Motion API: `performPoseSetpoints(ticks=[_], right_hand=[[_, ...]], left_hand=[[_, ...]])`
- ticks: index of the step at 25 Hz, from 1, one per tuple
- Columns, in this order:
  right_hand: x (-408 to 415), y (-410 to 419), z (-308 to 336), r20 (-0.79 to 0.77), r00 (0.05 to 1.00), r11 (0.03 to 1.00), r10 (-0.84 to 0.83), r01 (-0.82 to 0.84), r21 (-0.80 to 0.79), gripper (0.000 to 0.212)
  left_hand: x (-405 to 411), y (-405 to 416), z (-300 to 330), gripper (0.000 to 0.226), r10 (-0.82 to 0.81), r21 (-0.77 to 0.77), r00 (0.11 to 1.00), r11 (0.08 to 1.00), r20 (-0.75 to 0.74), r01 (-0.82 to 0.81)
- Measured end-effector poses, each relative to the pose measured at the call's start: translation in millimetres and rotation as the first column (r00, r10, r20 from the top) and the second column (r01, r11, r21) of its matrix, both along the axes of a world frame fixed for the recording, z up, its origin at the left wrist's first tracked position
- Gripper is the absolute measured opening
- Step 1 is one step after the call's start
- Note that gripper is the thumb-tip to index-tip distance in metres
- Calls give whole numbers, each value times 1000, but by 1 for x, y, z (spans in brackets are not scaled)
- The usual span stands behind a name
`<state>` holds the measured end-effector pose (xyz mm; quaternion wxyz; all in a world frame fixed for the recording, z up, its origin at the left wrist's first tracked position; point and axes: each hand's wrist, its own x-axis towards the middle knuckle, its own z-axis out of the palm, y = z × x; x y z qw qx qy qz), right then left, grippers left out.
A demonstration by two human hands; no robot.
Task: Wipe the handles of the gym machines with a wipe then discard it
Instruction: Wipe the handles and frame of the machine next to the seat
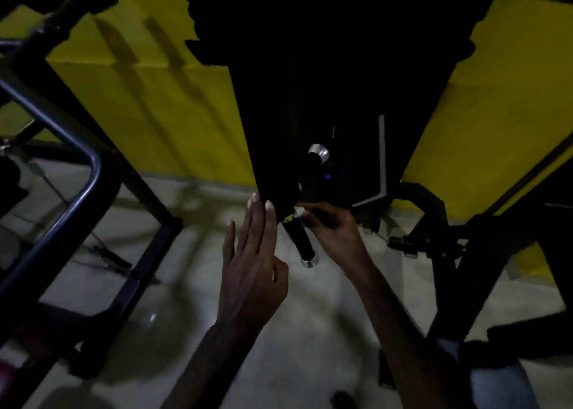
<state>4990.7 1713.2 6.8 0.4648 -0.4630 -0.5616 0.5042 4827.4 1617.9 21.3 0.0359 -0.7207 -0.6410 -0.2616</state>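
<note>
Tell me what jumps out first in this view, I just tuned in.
The yellow wall behind the dark machine dominates. At centre, the right hand pinches a small white wipe against the black handle, and the left hand reaches up with straight fingers, touching the machine's edge.

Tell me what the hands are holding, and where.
Right hand pinches a small white wipe at its edge, against the black handle. Left hand holds nothing.

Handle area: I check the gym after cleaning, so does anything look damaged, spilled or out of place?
Nothing stands out. The black handle looks intact; the right hand pinches a small white wipe near its top, the left hand open beside it. The frame is dim.
</note>
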Motion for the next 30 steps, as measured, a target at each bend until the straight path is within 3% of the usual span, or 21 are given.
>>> performPoseSetpoints(ticks=[6, 14, 19, 22, 27, 30], right_hand=[[18, 26, -11, -55, 972, 973, 230, -231, -13, 15], [51, 47, -83, 112, 881, 883, 460, -441, -160, 12], [36, 66, -59, -84, 868, 859, 489, -497, -123, 12], [35, 60, -71, -102, 878, 877, 468, -476, -73, 14], [50, 81, -97, 103, 730, 736, 675, -660, -148, 18], [11, 99, -55, 24, 686, 682, 728, -719, -136, 21]], left_hand=[[20, -4, -2, 104, 146, -6, 989, 989, 21, -146], [34, -9, 6, 106, 218, -74, 974, 974, 68, -213], [37, -10, 7, 104, 227, -80, 971, 972, 76, -221], [38, -9, 9, 104, 218, -79, 972, 974, 91, -212], [33, -10, 12, 98, 192, -76, 976, 980, 99, -185], [32, -8, 11, 92, 188, -54, 977, 981, 96, -184]])
